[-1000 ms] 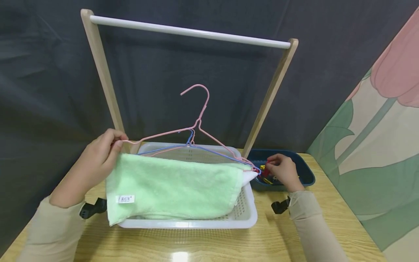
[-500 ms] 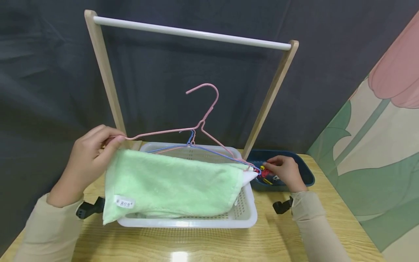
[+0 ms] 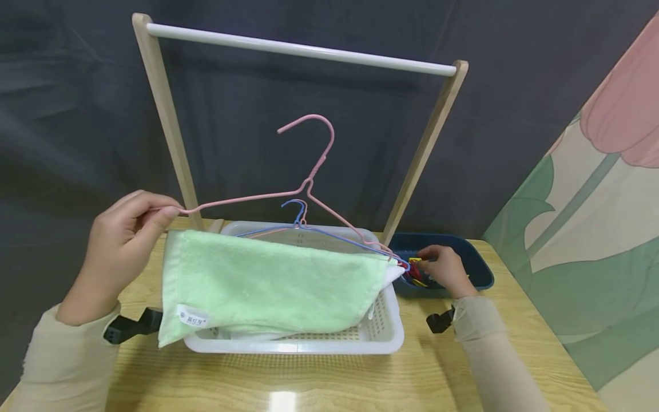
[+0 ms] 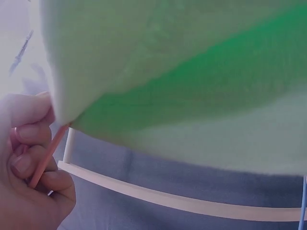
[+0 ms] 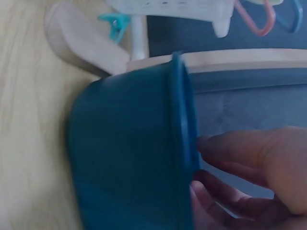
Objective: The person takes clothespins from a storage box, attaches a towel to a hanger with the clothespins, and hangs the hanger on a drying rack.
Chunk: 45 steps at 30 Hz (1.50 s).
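Right hand (image 3: 447, 269) inside bin rim (image 5: 181, 110) (apparently)

In the left wrist view, a reddish hanger (image 4: 49, 154) is gripped by the left hand's (image 4: 29, 160) curled fingers. The upper part is filled by a green towel (image 4: 158, 62). Below, a dark cloth (image 4: 139, 211) is crossed by a wooden bar (image 4: 187, 202), met by a white rod (image 4: 68, 147).

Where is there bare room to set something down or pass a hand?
Bare table lies in front of the white basket, between the two sleeves, and beyond the right sleeve, along the painted wall. The rail carries nothing. Crowded: over the basket, with a towel and hangers, and the left end of the blue bin, among small coloured pieces.
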### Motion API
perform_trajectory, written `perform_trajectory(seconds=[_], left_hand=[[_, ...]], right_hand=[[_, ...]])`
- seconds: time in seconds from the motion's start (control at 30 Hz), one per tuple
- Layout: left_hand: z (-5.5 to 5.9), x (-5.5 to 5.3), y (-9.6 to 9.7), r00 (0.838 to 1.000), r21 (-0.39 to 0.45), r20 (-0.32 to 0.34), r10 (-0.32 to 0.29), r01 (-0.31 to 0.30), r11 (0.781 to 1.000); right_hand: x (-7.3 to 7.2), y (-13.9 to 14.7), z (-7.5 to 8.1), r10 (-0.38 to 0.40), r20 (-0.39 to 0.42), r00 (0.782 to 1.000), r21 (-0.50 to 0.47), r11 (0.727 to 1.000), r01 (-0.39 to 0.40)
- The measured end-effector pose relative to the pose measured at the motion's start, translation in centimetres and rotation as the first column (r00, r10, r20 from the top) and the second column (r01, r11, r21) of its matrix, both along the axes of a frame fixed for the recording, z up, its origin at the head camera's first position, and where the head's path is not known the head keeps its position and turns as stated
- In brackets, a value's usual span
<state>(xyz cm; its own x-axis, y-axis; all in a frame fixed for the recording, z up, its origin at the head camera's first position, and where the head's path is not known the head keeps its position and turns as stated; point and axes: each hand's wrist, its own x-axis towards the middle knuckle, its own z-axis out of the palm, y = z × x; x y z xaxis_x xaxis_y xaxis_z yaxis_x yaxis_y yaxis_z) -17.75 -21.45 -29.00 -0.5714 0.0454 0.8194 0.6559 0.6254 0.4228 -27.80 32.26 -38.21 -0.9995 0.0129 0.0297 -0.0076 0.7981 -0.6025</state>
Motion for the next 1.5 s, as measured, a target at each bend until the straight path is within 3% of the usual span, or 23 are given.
perform_trajectory(seconds=[0.3, 0.67, 0.9, 1.13, 1.2, 1.43, 1.5], left_hand=[[0.4, 0.1, 0.1, 1.0, 0.064, -0.018, -0.004, 0.005, 0.998], [0.0, 1.1, 0.1, 0.999, 0.192, 0.033, 0.025, -0.031, 0.981], [-0.2, 2.0, 0.2, 0.999, 0.295, 0.038, -0.009, -0.002, 0.956], [-1.0, 2.4, 0.1, 0.99, 0.336, 0.137, 0.014, -0.06, 0.94], [-1.4, 2.4, 0.1, 0.991, 0.341, 0.131, 0.001, -0.046, 0.939], [-1.8, 1.8, 0.3, 0.995, 0.361, 0.084, -0.052, 0.018, 0.932], [-1.7, 1.7, 0.3, 0.994, 0.366, 0.094, -0.049, 0.012, 0.931]], right_hand=[[-1.2, 0.6, -1.5, 0.023, -0.021, 1.0, 0.092, 0.996, -0.021], [-2.1, -0.1, -3.3, 0.054, -0.057, 0.997, 0.111, 0.993, -0.048], [-1.9, -0.4, -3.1, 0.05, -0.085, 0.995, 0.119, 0.992, -0.039], [-1.6, -0.5, -3.1, 0.012, -0.114, 0.993, 0.074, 0.997, -0.004], [-1.4, -0.4, -2.9, 0.001, -0.141, 0.99, 0.056, 0.998, 0.007], [0.2, -0.8, -1.2, -0.126, -0.258, 0.958, -0.036, 0.992, 0.121], [0.8, -1.0, -0.5, -0.172, -0.282, 0.944, -0.089, 0.984, 0.153]])
